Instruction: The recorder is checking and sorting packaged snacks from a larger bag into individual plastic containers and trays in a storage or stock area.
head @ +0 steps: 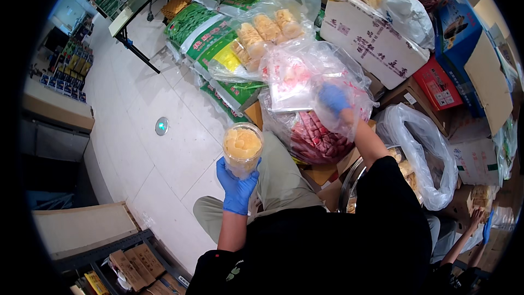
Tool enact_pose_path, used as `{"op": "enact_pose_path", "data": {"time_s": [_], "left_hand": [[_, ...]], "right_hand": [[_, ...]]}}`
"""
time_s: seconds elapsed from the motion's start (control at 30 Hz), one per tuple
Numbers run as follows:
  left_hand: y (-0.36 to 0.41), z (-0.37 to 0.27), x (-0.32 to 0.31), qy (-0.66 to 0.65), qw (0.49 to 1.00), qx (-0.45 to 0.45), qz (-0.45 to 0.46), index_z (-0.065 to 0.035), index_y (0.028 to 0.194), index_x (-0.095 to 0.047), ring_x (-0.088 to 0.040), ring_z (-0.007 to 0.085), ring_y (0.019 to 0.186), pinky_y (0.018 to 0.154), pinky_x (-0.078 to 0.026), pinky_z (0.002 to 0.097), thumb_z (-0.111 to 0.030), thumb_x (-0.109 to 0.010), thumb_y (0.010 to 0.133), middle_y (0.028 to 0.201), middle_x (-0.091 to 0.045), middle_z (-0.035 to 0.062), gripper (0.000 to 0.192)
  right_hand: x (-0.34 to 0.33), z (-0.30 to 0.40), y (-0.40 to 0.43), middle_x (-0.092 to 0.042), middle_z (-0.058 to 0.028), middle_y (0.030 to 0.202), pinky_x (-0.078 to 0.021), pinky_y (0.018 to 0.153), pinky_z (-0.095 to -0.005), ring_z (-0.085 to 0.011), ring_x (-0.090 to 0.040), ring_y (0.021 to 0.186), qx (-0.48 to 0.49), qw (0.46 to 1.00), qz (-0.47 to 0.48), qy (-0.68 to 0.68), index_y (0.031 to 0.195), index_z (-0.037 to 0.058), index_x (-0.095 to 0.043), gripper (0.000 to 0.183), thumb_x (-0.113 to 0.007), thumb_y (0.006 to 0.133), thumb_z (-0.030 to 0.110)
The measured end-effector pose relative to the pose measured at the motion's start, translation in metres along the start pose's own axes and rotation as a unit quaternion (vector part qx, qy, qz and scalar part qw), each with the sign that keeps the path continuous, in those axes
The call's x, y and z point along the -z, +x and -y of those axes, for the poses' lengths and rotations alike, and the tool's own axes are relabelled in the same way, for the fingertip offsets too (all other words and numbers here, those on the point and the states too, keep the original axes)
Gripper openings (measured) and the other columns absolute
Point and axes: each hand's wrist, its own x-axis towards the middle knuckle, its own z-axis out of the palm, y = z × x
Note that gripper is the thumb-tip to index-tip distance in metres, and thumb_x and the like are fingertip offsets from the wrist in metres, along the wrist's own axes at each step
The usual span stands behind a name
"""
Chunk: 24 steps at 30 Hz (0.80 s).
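In a blue glove, my left hand (237,184) holds an open clear plastic jar (242,145) upright, full of pale yellow chips or slices. My right hand (333,97), also gloved in blue, is inside or behind a clear plastic bag (348,69); its fingers are blurred by the film, so its grip does not show. Below and beside it lies a large clear bag of dark red packed pieces (319,137), with a stack of printed plastic bags (286,90) on top. Several filled clear jars (268,28) lie in a bag beyond.
Green printed sacks (204,37) lie ahead, beside a white printed carton (370,35). At the right are a blue box (456,49), an open plastic bag (425,155) and a co-worker's hands (481,223). A folding table (127,24) stands upper left, shelving with cartons (137,268) lower left.
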Motion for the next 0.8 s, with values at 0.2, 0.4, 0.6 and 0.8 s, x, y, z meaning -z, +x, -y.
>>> {"op": "enact_pose_path", "data": {"time_s": [0.2, 0.4, 0.6, 0.8], "left_hand": [[-0.009, -0.005, -0.003, -0.011, 1.000, -0.019, 0.001, -0.0114, 0.143, -0.031, -0.056, 0.0364, 0.100, 0.058, -0.054, 0.0419, -0.048, -0.039, 0.087, 0.134, -0.046, 0.0192, 0.067], [-0.008, -0.002, -0.004, 0.005, 1.000, -0.018, -0.023, -0.0119, 0.143, -0.032, -0.055, 0.0345, 0.099, 0.056, -0.052, 0.0390, -0.048, -0.039, 0.087, 0.135, -0.045, 0.0184, 0.067], [-0.002, 0.005, -0.009, 0.003, 1.000, 0.001, -0.009, -0.0124, 0.143, -0.032, -0.055, 0.0341, 0.098, 0.056, -0.052, 0.0384, -0.049, -0.039, 0.087, 0.136, -0.045, 0.0182, 0.067], [0.014, 0.013, -0.008, -0.010, 1.000, 0.019, 0.016, -0.0134, 0.144, -0.030, -0.054, 0.0361, 0.102, 0.059, -0.052, 0.0400, -0.050, -0.039, 0.087, 0.138, -0.043, 0.0187, 0.069]], "right_hand": [[-0.042, -0.032, 0.018, -0.065, -0.0091, 0.074, -0.0500, 0.060, -0.0322, -0.0178, -0.062, 0.064, -0.057, 0.930, -0.076, 0.356, 0.078, 0.0038, -0.064, 0.017, -0.057, 0.089, 0.016], [-0.027, -0.001, 0.003, -0.063, -0.0058, 0.076, -0.0506, 0.063, -0.0286, -0.0148, -0.060, 0.069, -0.023, 0.890, -0.230, 0.393, 0.081, 0.0047, -0.061, 0.015, -0.056, 0.091, 0.016], [-0.026, -0.026, 0.000, -0.060, -0.0056, 0.088, -0.0495, 0.071, -0.0251, -0.0128, -0.058, 0.080, -0.059, 0.531, -0.123, 0.837, 0.093, 0.0043, -0.057, 0.011, -0.060, 0.085, -0.001], [-0.042, -0.085, 0.005, -0.059, -0.0082, 0.088, -0.0519, 0.071, -0.0284, -0.0187, -0.059, 0.087, -0.032, 0.335, -0.058, 0.940, 0.085, 0.0098, -0.056, 0.016, -0.045, 0.095, 0.017]]}}
